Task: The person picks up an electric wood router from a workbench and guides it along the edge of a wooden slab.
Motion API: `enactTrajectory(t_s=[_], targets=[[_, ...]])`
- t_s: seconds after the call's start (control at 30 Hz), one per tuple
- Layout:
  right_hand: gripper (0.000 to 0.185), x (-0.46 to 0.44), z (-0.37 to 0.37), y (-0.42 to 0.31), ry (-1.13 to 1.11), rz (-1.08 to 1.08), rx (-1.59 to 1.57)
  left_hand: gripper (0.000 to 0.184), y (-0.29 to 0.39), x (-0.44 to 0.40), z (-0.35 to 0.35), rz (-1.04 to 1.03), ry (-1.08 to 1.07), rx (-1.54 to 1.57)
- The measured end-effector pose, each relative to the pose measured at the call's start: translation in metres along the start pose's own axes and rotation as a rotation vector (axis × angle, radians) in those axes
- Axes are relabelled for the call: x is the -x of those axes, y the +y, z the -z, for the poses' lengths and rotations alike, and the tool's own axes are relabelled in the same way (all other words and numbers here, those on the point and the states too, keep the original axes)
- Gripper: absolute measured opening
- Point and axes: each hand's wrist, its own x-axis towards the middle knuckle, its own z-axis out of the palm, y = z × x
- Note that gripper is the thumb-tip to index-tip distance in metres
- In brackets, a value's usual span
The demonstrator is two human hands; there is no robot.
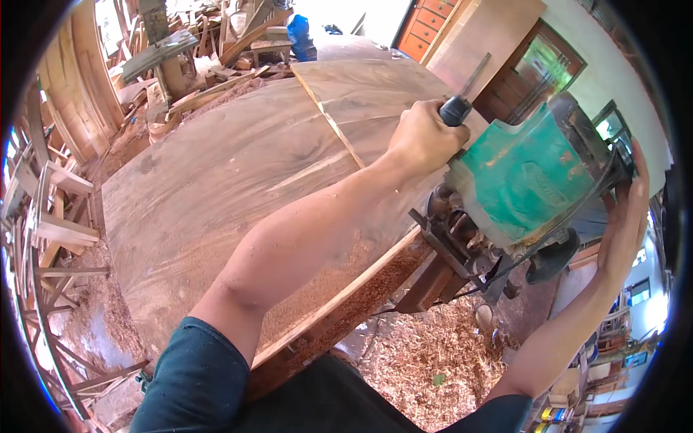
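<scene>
A green router [530, 173] with a dark motor cap is tilted over the near right edge of a large wooden slab [238, 159]. My left hand [429, 137] is closed around its black side handle [455, 110]; a thin metal rod [476, 76] shows just beyond. My right hand [632, 191] cups the far end of the motor cap, with the fingers partly hidden behind it. A second black knob [556, 256] sticks out on the lower side, untouched. The metal base and guide [440, 270] are by the slab's edge; the bit cannot be made out.
Wood shavings [433, 361] cover the floor below the slab edge. A power cord [538, 249] runs along the router. Stacked wooden frames [65, 224] stand at left, scrap wood [216, 72] and a blue bag [301, 37] at the back. A light strip [328, 119] crosses the slab.
</scene>
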Motion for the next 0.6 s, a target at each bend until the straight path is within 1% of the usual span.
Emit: enactTrajectory(t_s=[0.03,0.13,0.17,0.27,0.3,0.4,0.43,0.53,0.57,0.6], targets=[[0.058,-0.007,0.005,0.001,-0.045,-0.043,-0.029,0.029,-0.007,-0.003,-0.002,-0.012,-0.007,0.029],[0.054,-0.022,0.02,0.008,-0.139,-0.099,-0.022,0.029,-0.01,-0.007,-0.004,-0.048,0.02,-0.044],[0.051,-0.026,0.022,0.009,-0.139,-0.078,-0.008,0.028,-0.012,-0.008,-0.006,-0.058,0.03,-0.036],[0.048,-0.028,0.024,-0.005,-0.192,-0.037,0.18,0.028,-0.014,-0.01,-0.006,-0.06,0.014,-0.015],[0.045,-0.03,0.027,-0.011,-0.247,-0.031,0.291,0.027,-0.014,-0.01,-0.006,-0.04,0.019,-0.012],[0.045,-0.038,0.036,-0.017,-0.371,-0.016,0.32,0.038,-0.011,-0.009,-0.005,-0.002,-0.002,-0.001],[0.044,-0.036,0.033,-0.024,-0.374,0.023,0.347,0.037,-0.013,-0.01,-0.006,-0.021,0.013,-0.014],[0.041,-0.043,0.04,-0.02,-0.408,0.033,0.361,0.036,-0.013,-0.01,-0.006,-0.033,0.022,-0.002],[0.038,-0.044,0.04,-0.017,-0.393,0.01,0.3,0.035,-0.013,-0.009,-0.006,-0.014,0.009,0.02],[0.038,-0.044,0.038,-0.023,-0.371,-0.017,0.44,0.035,-0.014,-0.008,-0.007,-0.005,0.009,0.025]])
